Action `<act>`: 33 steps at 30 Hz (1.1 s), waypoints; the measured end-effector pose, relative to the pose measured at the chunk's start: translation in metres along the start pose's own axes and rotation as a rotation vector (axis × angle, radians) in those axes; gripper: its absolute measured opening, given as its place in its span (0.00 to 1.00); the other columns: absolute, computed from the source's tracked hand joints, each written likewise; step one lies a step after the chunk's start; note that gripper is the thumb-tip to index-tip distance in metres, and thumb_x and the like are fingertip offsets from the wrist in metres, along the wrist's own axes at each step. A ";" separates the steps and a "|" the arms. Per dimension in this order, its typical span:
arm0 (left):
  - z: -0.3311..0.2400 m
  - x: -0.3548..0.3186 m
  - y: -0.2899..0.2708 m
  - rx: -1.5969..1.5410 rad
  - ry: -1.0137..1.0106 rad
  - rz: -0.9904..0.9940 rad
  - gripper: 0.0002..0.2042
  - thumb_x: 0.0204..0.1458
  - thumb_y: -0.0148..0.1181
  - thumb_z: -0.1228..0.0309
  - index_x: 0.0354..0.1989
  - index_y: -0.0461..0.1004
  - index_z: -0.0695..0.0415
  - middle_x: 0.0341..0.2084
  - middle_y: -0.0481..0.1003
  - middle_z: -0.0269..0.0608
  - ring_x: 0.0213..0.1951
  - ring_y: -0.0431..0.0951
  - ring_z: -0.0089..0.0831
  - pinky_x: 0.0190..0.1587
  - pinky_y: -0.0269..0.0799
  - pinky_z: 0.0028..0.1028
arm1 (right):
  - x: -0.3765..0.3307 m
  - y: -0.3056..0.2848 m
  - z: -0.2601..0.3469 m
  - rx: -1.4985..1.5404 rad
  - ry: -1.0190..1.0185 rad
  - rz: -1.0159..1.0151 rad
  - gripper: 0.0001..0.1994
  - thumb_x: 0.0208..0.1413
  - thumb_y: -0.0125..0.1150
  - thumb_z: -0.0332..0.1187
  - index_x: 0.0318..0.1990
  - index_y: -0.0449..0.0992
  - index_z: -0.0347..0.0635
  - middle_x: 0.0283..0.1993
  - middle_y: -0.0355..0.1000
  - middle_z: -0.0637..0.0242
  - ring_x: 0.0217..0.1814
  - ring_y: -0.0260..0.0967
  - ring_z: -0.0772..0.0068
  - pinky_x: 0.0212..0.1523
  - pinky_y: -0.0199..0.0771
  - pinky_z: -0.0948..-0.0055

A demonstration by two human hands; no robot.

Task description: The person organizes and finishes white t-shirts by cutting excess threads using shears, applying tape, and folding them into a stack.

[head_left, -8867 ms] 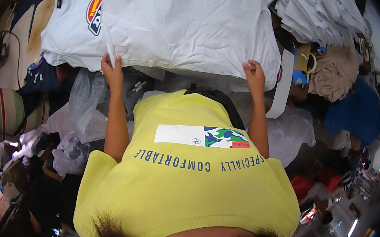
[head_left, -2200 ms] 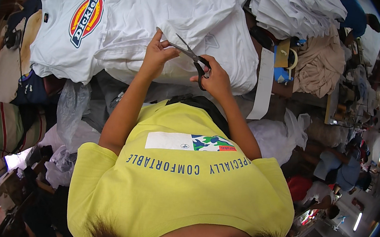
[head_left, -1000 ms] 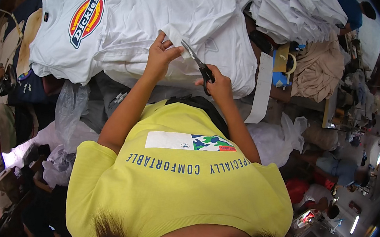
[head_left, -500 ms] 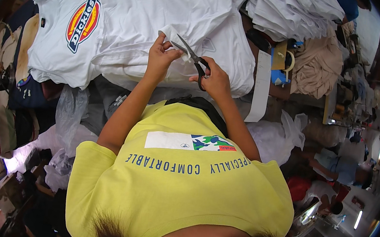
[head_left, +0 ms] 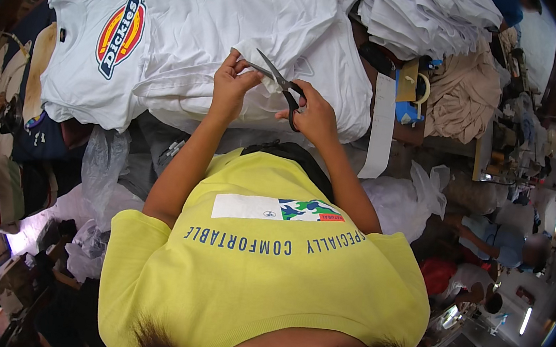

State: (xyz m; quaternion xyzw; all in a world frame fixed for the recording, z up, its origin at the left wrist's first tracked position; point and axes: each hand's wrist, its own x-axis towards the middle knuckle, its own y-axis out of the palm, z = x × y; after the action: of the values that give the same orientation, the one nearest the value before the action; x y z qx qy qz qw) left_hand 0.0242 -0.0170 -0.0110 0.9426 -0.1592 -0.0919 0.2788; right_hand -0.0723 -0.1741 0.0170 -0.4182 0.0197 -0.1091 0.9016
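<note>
Scissors (head_left: 282,82) that were nearly closed a second ago are now standing with their blades parted, and the left hand (head_left: 231,87) is sitting a touch farther left than it was then. The right hand (head_left: 316,117) is curling around the black handles, thumb and fingers set apart in the loops, apparently so that it is keeping the blades spread and pointing at the other hand. The left hand is partly closing, thumb and fingers gripping a raised bit of the white shirt (head_left: 202,0), seemingly to be holding that cloth up, away from the layers below. One blade is lying right beside the left fingers; whether any cloth or thread is passing between the blades is too fine to tell from this height.

The shirt itself is lying spread in front of the person, its neck toward the left and its colourful emblem (head_left: 121,36) facing up; laid flat like this, it is probably leaving both hands free. White garments (head_left: 423,15) are lying heaped at the upper right, with a tape roll (head_left: 422,97) resting near some bunched beige cloth (head_left: 464,92).
</note>
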 end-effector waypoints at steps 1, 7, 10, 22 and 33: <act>-0.001 0.000 0.001 0.000 -0.001 0.001 0.25 0.43 0.55 0.85 0.53 0.60 0.65 0.35 0.72 0.38 0.34 0.73 0.21 0.39 0.72 0.19 | 0.001 0.001 0.000 0.009 -0.002 0.001 0.34 0.26 0.73 0.47 0.45 0.68 0.46 0.25 0.67 0.65 0.23 0.65 0.66 0.25 0.66 0.69; -0.001 -0.003 0.001 0.023 0.014 0.007 0.25 0.42 0.57 0.85 0.52 0.61 0.61 0.34 0.73 0.36 0.35 0.74 0.21 0.38 0.73 0.20 | -0.001 0.006 -0.008 0.117 0.093 0.063 0.34 0.25 0.74 0.46 0.44 0.68 0.45 0.19 0.65 0.66 0.20 0.66 0.67 0.24 0.66 0.71; 0.001 -0.004 0.002 0.031 0.021 0.008 0.25 0.42 0.57 0.84 0.52 0.61 0.62 0.35 0.73 0.36 0.35 0.74 0.21 0.38 0.71 0.19 | -0.007 0.012 -0.022 0.204 0.104 0.056 0.35 0.25 0.75 0.46 0.45 0.68 0.43 0.18 0.65 0.67 0.19 0.64 0.71 0.23 0.66 0.74; 0.009 -0.005 0.001 0.086 0.054 0.055 0.28 0.43 0.57 0.85 0.55 0.56 0.67 0.37 0.71 0.44 0.35 0.76 0.23 0.38 0.70 0.17 | 0.001 0.008 -0.004 0.009 -0.020 -0.042 0.33 0.26 0.72 0.48 0.44 0.68 0.45 0.21 0.66 0.65 0.22 0.67 0.65 0.25 0.67 0.71; 0.023 -0.003 0.001 0.118 -0.006 0.071 0.31 0.41 0.58 0.86 0.57 0.55 0.64 0.34 0.68 0.38 0.31 0.74 0.20 0.37 0.70 0.18 | -0.014 0.011 -0.020 0.185 0.081 -0.037 0.29 0.31 0.74 0.40 0.43 0.69 0.42 0.22 0.69 0.65 0.21 0.64 0.76 0.23 0.64 0.78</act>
State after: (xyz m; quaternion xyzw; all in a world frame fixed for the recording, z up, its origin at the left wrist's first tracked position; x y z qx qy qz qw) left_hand 0.0150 -0.0280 -0.0297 0.9509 -0.1984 -0.0755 0.2254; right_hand -0.0870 -0.1795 -0.0050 -0.3289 0.0381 -0.1437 0.9326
